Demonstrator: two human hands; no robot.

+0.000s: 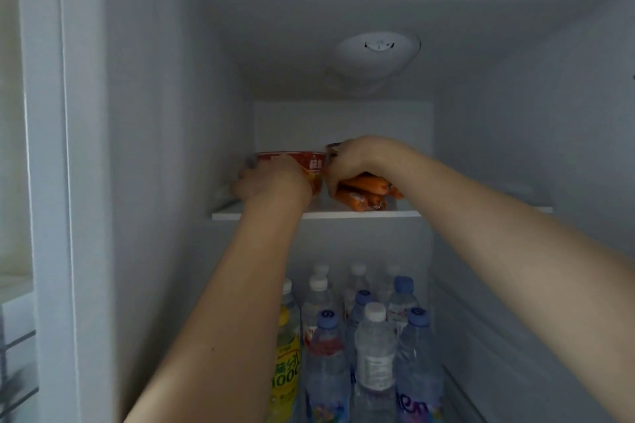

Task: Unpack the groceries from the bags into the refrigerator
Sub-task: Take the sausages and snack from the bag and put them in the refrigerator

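Both my arms reach up to the top shelf [309, 215] of the open refrigerator. My left hand [271, 180] holds the side of a red instant-noodle bowl [309, 161] standing on the shelf at the left. My right hand [350, 161] grips a bundle of orange sausages [364, 194] that lies on the shelf just right of the bowl. Something small and dark shows above my right hand's fingers; I cannot tell what it is. My fingertips are hidden behind the bowl and the sausages.
Below the shelf stand several water bottles [374, 350] with white and blue caps, and a yellow drink bottle [287, 354] at their left. A round white lamp housing [378, 50] sits in the fridge ceiling. The fridge's left wall [147, 148] and door frame are close by.
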